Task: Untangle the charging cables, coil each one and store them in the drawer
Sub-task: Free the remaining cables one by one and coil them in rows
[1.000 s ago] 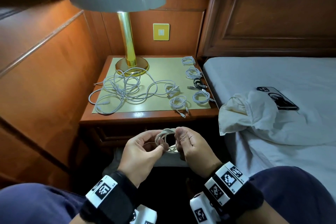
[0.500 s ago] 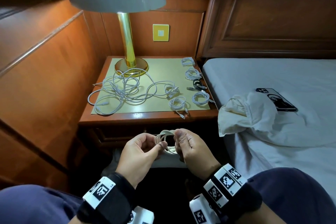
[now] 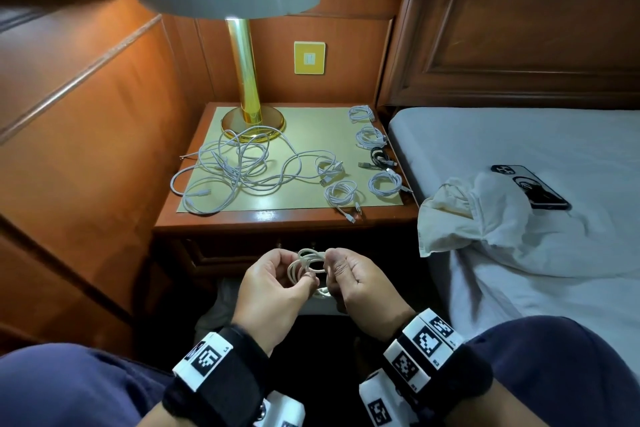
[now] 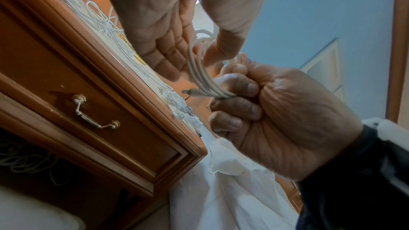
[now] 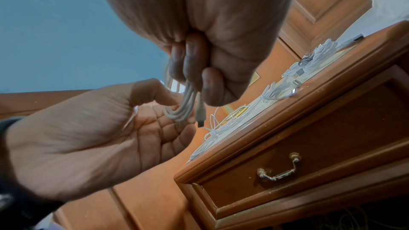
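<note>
I hold a small white coiled cable (image 3: 307, 265) in front of the nightstand, between both hands. My left hand (image 3: 304, 280) pinches one side of the loops with the thumb. My right hand (image 3: 329, 265) grips the other side in curled fingers, and a plug end (image 5: 200, 117) sticks out below it. On the nightstand top (image 3: 277, 217) lies a tangle of white cables (image 3: 239, 166). Several coiled cables (image 3: 384, 182), one of them black (image 3: 380, 156), sit along its right side. The drawer (image 4: 110, 128) with its brass handle (image 5: 277, 172) is closed.
A gold lamp (image 3: 246, 80) stands at the back of the nightstand. To the right is a bed (image 3: 519, 139) with a phone (image 3: 530, 187) and a crumpled white cloth (image 3: 485, 225). Wood panelling (image 3: 86, 132) closes the left side. More cable (image 4: 24, 160) lies below the drawer.
Both hands keep hold of the coil in much the same place; only the fingers have shifted slightly on it.
</note>
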A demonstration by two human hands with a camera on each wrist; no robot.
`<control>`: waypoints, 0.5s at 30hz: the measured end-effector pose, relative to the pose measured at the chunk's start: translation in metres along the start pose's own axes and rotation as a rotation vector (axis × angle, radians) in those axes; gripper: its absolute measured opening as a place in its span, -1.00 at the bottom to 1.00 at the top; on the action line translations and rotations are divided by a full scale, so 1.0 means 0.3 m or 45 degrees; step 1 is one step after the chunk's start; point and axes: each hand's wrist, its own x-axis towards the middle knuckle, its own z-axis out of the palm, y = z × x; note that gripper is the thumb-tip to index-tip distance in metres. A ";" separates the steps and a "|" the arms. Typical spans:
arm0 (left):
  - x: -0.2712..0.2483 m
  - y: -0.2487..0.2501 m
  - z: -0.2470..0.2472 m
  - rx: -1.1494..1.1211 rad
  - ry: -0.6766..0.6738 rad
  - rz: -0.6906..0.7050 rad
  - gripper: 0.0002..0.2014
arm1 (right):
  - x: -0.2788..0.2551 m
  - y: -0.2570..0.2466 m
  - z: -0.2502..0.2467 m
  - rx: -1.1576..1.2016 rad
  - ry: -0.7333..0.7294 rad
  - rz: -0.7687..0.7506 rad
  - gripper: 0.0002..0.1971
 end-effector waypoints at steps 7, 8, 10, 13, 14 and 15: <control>-0.008 0.020 0.009 0.115 -0.091 0.077 -0.78 | 0.006 -0.002 -0.001 -0.021 -0.014 -0.033 -0.58; -0.009 0.022 0.007 0.159 -0.107 0.099 -0.77 | 0.006 0.002 -0.004 -0.046 -0.012 -0.039 -0.55; -0.009 0.021 0.003 0.235 -0.127 0.148 -0.78 | 0.004 0.005 -0.006 -0.080 0.003 -0.042 -0.54; -0.006 0.017 -0.001 0.284 -0.114 0.218 -0.83 | 0.012 0.016 -0.005 -0.101 0.065 -0.030 -0.63; -0.005 0.016 -0.001 0.277 -0.104 0.226 -0.82 | 0.015 0.020 -0.006 -0.094 0.078 -0.027 -0.64; -0.005 0.018 0.000 0.259 -0.096 0.226 -0.82 | 0.016 0.019 -0.006 -0.081 0.086 -0.024 -0.65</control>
